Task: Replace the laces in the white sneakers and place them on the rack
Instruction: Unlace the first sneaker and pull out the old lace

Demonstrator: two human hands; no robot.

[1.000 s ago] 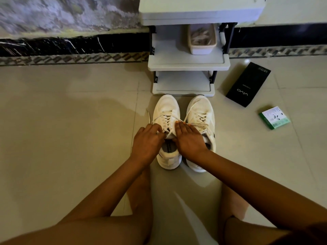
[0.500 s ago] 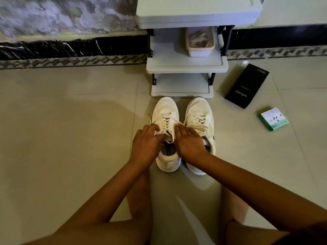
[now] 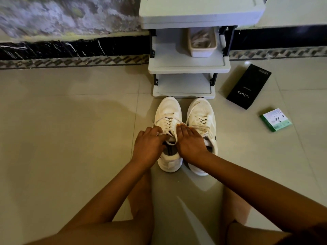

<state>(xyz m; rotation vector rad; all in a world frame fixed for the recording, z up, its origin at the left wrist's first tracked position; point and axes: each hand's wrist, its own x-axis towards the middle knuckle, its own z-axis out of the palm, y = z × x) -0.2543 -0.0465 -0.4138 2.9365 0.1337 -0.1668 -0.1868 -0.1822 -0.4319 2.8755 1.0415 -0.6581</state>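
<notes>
Two white sneakers side by side on the tiled floor [image 3: 70, 138], toes pointing far, just in front of the grey shoe rack [image 3: 187, 68]. Left sneaker [image 3: 168, 110] and right sneaker [image 3: 201, 110] both laced w/ white laces; neither is on the rack yet.

Both hands work at the top of the left sneaker's lacing. Left hand [image 3: 148, 145]: fingers curled, pinching the white lace [image 3: 170, 138] near the tongue. Right hand [image 3: 191, 142]: fingers fairly straight, lying over the inner edge of the left sneaker & partly over the right one; whether it pinches lace underneath – can't tell.

Rack's mid shelf holds a small pale tub [image 3: 202, 43], contents unclear. Right of the rack, on the floor: black Vivo phone box [image 3: 248, 87], and nearer right a small green-white box [image 3: 275, 120].
</notes>
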